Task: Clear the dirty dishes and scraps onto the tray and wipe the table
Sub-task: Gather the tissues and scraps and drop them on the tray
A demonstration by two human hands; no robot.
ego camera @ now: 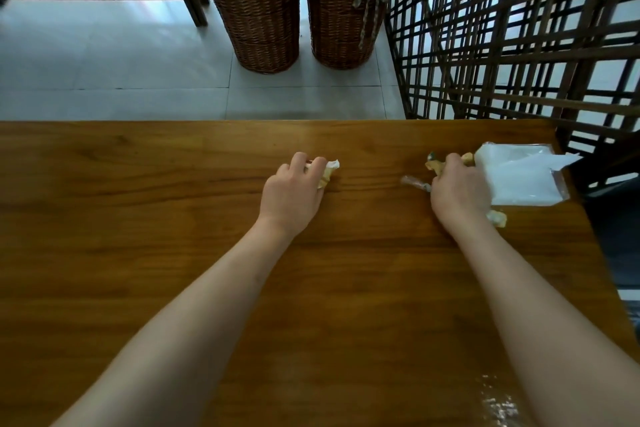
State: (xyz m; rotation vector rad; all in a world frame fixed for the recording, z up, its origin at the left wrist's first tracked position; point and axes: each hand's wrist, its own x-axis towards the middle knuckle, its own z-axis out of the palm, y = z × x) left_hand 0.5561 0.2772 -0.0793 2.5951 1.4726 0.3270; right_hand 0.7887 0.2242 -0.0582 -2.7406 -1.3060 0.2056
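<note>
Because my left hand (292, 189) has its grip pinched round a crumpled tissue scrap (329, 170) out on the bare worktop (138, 218), well left of the tissue pack (519, 177), and my right hand (457, 187) is curled over yellowish scraps (437, 166) just beside that pack, I judge that loose bits could slip out and scatter, or the pack be nudged off the nearby edge; no tray shows anywhere, my right fingers hide what they clasp, so I cannot tell how firmly, and a small scrap (497, 218) peeks from under the wrist.
</note>
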